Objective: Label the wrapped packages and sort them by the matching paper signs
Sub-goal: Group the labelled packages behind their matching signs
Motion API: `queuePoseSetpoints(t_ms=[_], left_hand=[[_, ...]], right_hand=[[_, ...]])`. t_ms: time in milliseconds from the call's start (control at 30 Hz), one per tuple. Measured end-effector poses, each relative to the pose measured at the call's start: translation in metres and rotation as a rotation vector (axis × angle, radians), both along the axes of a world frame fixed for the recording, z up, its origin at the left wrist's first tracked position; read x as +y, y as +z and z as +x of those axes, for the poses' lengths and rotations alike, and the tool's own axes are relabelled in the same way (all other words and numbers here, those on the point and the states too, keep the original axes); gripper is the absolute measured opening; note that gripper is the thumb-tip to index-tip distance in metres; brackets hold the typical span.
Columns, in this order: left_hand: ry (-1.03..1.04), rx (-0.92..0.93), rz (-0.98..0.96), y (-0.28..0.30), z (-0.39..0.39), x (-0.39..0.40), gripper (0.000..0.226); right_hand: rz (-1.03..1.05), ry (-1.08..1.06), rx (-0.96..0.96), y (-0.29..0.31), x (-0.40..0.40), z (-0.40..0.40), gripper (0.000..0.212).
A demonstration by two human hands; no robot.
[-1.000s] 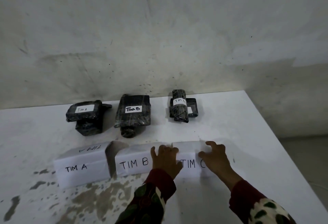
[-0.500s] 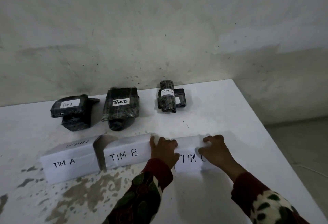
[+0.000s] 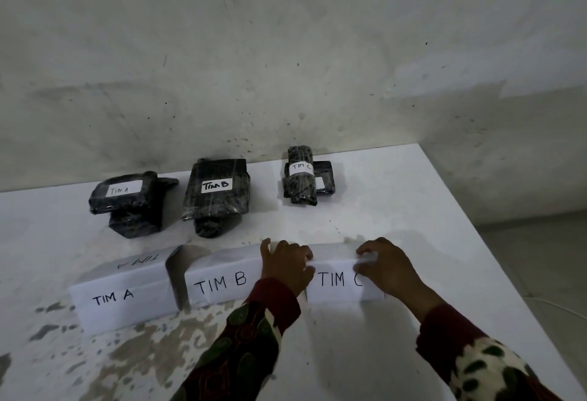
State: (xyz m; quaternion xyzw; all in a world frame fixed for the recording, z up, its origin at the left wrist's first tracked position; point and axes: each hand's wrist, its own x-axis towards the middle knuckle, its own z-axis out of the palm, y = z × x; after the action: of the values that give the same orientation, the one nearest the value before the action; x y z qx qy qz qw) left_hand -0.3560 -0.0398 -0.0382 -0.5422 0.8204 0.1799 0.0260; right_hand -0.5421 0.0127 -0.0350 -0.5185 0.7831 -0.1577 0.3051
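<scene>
Wrapped packages lie in three stacks along the back of the white table [image 3: 413, 197], each topped with a label: TIM A stack [image 3: 127, 202], TIM B stack [image 3: 217, 192], TIM C stack [image 3: 303, 178], behind the folded TIM A sign [image 3: 124, 297] and TIM B sign [image 3: 222, 280]. The TIM C sign [image 3: 338, 276] stands in front of its stack, between both hands. The left hand [image 3: 287, 265] curls its fingers over the sign's left top edge, and the right hand [image 3: 386, 269] pinches its right end.
</scene>
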Motion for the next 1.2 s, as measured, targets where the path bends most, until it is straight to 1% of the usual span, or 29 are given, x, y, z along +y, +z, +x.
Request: queuePoseSetpoints(t_ms=[133, 233, 367, 467, 633, 767, 867, 933, 1000, 1067, 1200], left_hand=[[0.038, 0.066, -0.041, 0.0, 0.003, -0.004, 0.035], [0.098, 0.12, -0.117, 0.006, 0.005, -0.018, 0.03], [0.191, 0.234, -0.225, 0.018, 0.005, -0.047, 0.028], [0.267, 0.393, -0.154, 0.026, 0.0, -0.07, 0.03], [0.39, 0.516, -0.016, 0.026, -0.017, -0.105, 0.04], [0.52, 0.58, 0.159, 0.018, -0.03, -0.136, 0.064], [0.601, 0.624, 0.281, 0.009, -0.038, -0.153, 0.082], [0.616, 0.612, 0.321, 0.003, -0.042, -0.163, 0.088], [0.607, 0.6, 0.341, -0.002, -0.045, -0.169, 0.085], [0.594, 0.579, 0.328, -0.004, -0.049, -0.171, 0.077], [0.605, 0.503, 0.258, -0.005, -0.054, -0.169, 0.068]], right_hand=[[0.024, -0.078, 0.041, 0.007, -0.005, -0.003, 0.035], [-0.018, -0.095, 0.015, 0.013, -0.022, -0.004, 0.033], [-0.085, -0.089, -0.097, 0.021, -0.058, 0.002, 0.03], [-0.143, -0.115, -0.175, 0.023, -0.087, 0.005, 0.03], [-0.139, -0.128, -0.232, 0.015, -0.124, 0.003, 0.032], [-0.111, -0.103, -0.272, 0.005, -0.15, -0.002, 0.038], [-0.083, -0.143, -0.342, -0.001, -0.165, -0.001, 0.045], [-0.083, -0.149, -0.372, -0.004, -0.174, 0.001, 0.04], [-0.086, -0.136, -0.382, -0.009, -0.183, 0.001, 0.035], [-0.085, -0.124, -0.382, -0.012, -0.188, 0.0, 0.034], [-0.082, -0.102, -0.394, -0.02, -0.189, -0.004, 0.042]])
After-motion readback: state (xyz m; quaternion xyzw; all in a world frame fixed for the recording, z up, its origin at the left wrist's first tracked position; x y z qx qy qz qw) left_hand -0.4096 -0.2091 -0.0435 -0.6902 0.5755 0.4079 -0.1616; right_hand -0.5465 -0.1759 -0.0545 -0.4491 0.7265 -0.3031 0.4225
